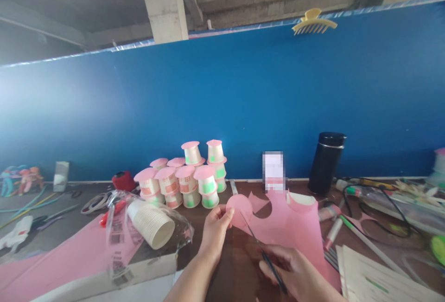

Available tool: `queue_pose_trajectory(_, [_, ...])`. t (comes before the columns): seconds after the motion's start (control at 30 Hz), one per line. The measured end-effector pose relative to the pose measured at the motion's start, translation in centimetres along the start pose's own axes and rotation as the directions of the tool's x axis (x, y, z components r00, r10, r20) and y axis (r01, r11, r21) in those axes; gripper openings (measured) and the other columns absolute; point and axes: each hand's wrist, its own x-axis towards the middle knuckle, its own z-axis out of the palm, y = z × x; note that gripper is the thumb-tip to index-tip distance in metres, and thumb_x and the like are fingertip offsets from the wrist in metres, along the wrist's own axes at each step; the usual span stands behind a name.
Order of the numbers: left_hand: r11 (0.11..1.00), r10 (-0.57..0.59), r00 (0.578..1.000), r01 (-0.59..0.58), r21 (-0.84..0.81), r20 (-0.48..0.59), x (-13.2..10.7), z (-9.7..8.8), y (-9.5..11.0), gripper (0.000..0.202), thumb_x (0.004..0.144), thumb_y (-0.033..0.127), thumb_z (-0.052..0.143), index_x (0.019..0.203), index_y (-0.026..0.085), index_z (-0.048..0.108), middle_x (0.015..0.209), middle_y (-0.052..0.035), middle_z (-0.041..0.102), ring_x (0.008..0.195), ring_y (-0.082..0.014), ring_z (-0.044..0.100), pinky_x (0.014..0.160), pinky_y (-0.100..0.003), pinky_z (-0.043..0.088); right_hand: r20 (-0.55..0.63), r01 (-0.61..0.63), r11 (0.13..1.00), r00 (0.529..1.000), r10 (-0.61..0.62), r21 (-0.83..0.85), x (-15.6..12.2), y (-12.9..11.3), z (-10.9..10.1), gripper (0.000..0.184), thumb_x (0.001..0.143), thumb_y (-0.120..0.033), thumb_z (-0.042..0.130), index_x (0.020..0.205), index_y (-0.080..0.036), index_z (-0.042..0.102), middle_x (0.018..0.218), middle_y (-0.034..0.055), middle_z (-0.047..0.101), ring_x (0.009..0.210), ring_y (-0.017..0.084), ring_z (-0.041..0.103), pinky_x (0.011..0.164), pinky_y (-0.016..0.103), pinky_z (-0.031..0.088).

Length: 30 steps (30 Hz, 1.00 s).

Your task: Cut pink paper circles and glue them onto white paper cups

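Note:
Between the thumb and fingers of my left hand [214,231] is a round pink paper disc [239,205], held up above the brown table. My right hand [295,267] grips a pair of scissors [270,265] with dark handles. The thin blades point up and left, and their tips reach the disc near its middle. Whether the blades are apart or closed is hard to tell. Just behind the disc lies a pink paper sheet [292,225] with round pieces cut out of its edge.
Several paper cups with pink paper tops [205,186] stand stacked against the blue partition [243,98]. A bagged sleeve of paper cups [153,225] lies at left, near a white glue gun [15,234]. On the right are a black flask [327,163], cables, glue sticks and papers [375,274].

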Motion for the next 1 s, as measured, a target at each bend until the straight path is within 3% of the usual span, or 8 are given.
queue_pose_trajectory(0.4, [0.996,-0.005,1.0,0.006,0.093,-0.008,0.1,-0.4,0.1,0.038,0.078,0.049,0.062,0.062,0.018,0.05,0.054,0.0055,0.044,0.052,-0.0085,0.036,0.052,-0.022,0.025,-0.029,0.008,0.999,1.0,-0.009,-0.031,0.0,0.1,-0.1,0.042,0.072,-0.053,0.069,0.091,-0.016,0.076,0.062,-0.0022,0.057,0.057,0.012,0.046,0.054,0.022,0.04])
queue_pose_trajectory(0.57, [0.991,0.017,1.0,-0.017,0.133,-0.004,0.1,-0.6,0.2,0.036,0.08,0.05,0.061,0.064,0.018,0.053,0.055,0.0055,0.044,0.052,-0.0092,0.035,0.052,-0.022,0.024,-0.004,-0.004,1.0,1.0,0.004,0.007,0.0,-0.1,-0.1,0.04,0.072,-0.051,0.069,0.091,-0.016,0.076,0.055,-0.004,0.051,0.055,0.012,0.043,0.054,0.022,0.039])
queue_pose_trajectory(0.77, [0.983,0.043,0.999,-0.045,0.177,0.015,-0.1,-0.5,0.7,0.038,0.079,0.051,0.06,0.062,0.018,0.053,0.054,0.0054,0.044,0.053,-0.0104,0.037,0.054,-0.023,0.026,-0.042,-0.002,0.999,0.999,0.0,-0.039,0.1,0.1,-0.1,0.041,0.071,-0.053,0.069,0.088,-0.017,0.076,0.059,-0.0021,0.057,0.057,0.014,0.047,0.056,0.024,0.041])
queue_pose_trajectory(1.0, [0.977,0.035,0.998,-0.044,0.211,0.046,-0.4,-0.3,1.2,0.034,0.081,0.048,0.059,0.064,0.018,0.054,0.055,0.0053,0.045,0.054,-0.0107,0.037,0.055,-0.024,0.026,0.016,0.043,0.999,0.999,-0.043,0.002,0.2,1.1,-0.8,0.028,0.079,-0.038,0.068,0.096,-0.017,0.074,0.058,-0.0046,0.053,0.059,0.012,0.048,0.059,0.022,0.042])
